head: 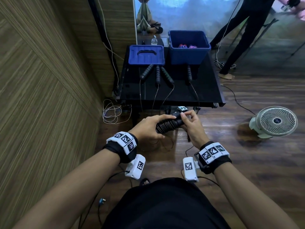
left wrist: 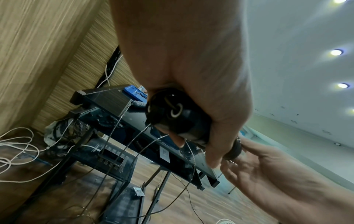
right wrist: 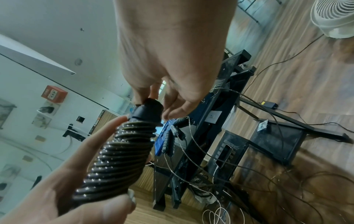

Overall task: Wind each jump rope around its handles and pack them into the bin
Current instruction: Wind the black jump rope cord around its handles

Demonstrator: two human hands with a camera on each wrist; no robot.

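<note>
Counter [head: 206, 90]: we stand before a black glossy counter with the task things at its far end.
Bin [head: 189, 47]: we see the blue bin at the far right of the counter, open, with some coloured things at its bottom.
Lid [head: 146, 54]: we see the blue lid lying flat just left of the bin.
Loose ropes [head: 158, 75]: we count four dark handles lying on the counter in front of the lid and bin, their thin cords trailing over the near edge.
Wound rope [head: 166, 124]: we hold one jump rope in the air between us and the counter, its cord coiled closely round the paired handles.
Left hand [head: 146, 128]: our grip is clenched round the near end of the wound rope.
Right hand [head: 191, 123]: our fingertips pinch the far end cap of the wound rope.
</note>
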